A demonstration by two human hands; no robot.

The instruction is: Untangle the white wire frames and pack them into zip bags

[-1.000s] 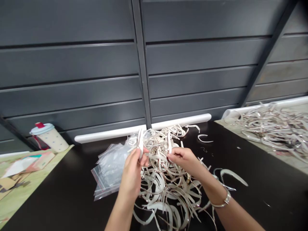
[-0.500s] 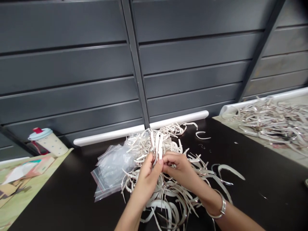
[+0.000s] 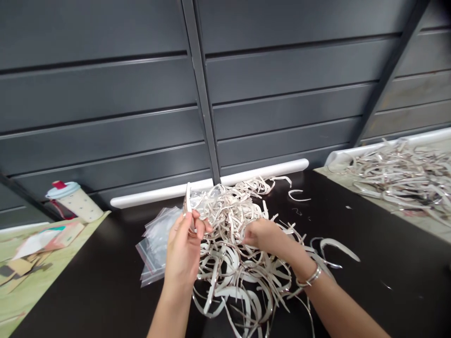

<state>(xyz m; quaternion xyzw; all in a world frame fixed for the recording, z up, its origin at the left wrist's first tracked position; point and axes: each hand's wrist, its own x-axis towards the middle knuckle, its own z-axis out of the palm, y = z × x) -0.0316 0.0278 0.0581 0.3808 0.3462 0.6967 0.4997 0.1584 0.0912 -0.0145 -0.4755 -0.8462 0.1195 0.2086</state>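
My left hand [image 3: 183, 246] is raised at the left edge of the heap, pinching an upright white strip [image 3: 188, 198] between thumb and fingers. A large tangled heap of curled white, silver-edged strips [image 3: 232, 263] lies on the black table [image 3: 105, 291]. My right hand [image 3: 262, 236] rests at the heap's middle, its fingertips among the strips. Whether it holds any is hidden. A stack of clear zip-top plastic bags [image 3: 155, 246] lies just left of my left hand, partly under the strips.
A second heap of strips [image 3: 398, 180] lies on a pale mat at the right. A polka-dot cup with a teal lid [image 3: 75, 202] and a mat with paper and cardboard pieces [image 3: 38, 249] are at the left. A white rail [image 3: 207, 184] runs along the grey slatted wall.
My hands, together over the heap with strips between them half a second ago, have moved apart. The left hand moved left with one strip, and the right hand lowered into the heap.
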